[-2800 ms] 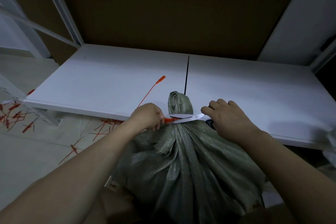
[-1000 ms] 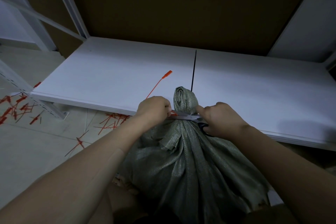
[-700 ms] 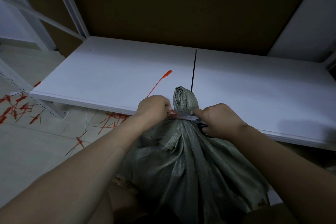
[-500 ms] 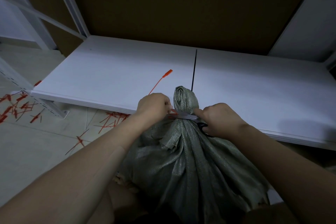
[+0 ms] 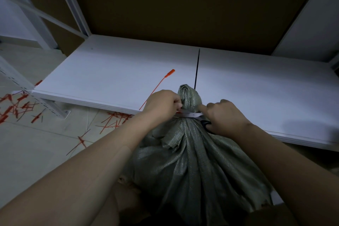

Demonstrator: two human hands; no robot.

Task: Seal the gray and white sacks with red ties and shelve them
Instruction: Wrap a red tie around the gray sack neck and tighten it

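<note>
A gray woven sack stands between my arms, its mouth bunched into a tuft. My left hand is closed at the left of the neck, pinching the red tie, whose long tail sticks out over the shelf. My right hand grips scissors; their pale blades lie across the neck and the dark handles show under my fingers.
The white shelf board lies just beyond the sack, with a dark seam down its middle. Brown backing and white rack posts rise behind it. Several cut red tie pieces litter the tiled floor at left.
The scissor blades have slid further left across the sack's neck toward my left hand. Both hands have stayed at the neck; the view has shifted slightly.
</note>
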